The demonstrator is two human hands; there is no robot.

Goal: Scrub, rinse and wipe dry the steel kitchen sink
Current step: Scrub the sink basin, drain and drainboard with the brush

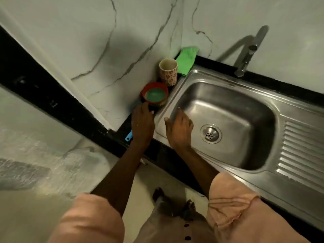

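Peach sleeves (233, 206) fill the bottom of the view, and from them two bare forearms reach to the sink's left end. Over the basin's left wall, the right hand (178, 130) holds a grey pad or scourer (175, 114), fingers bent round it, pressing it against the steel near the rim. On the black counter (280, 86) just beside the sink, the left hand (142, 122) lies at the near edge of a red bowl (155, 93) of green liquid; whether it grips something there or merely rests I cannot tell. A blue handle (128, 137) pokes out from under that wrist.

Judging by this, the work is at the scrubbing step, early on: no suds or running water show, and rinsing and drying are yet to come.

Set into the counter below the wall tap (245, 60), the steel sink (228, 123) has one basin with a round drain strainer (211, 133) and a ribbed drainboard (303, 151) on the right. Its surface looks dull, smeared and streaky.

Behind the bowl stand a flower-patterned cup (168, 71) and a folded green cloth (187, 60), likely for wiping.
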